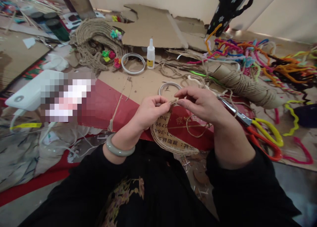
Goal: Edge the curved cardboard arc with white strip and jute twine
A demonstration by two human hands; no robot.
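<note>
My left hand (153, 110), with a pale bangle at its wrist, is closed in a pinch on the upper tip of a crescent-shaped cardboard piece (170, 137). Rows of brown twine run along the curved outer edge of that piece, and dark printed characters show on its face. My right hand (201, 103) meets the same tip, thumb and forefinger bent around the twine there. Exactly how the fingertips grip is too small to make out. A loose loop of twine (194, 135) hangs below my right hand, over the red surface.
Behind my hands stand a glue bottle (151, 56) and tape rolls (133, 71). Scissors (241, 116) and a twine spool (247, 85) lie right, below colourful pipe cleaners (260, 55). A twine-covered shape with flowers (96, 38) lies back left, near a white power bank (32, 91).
</note>
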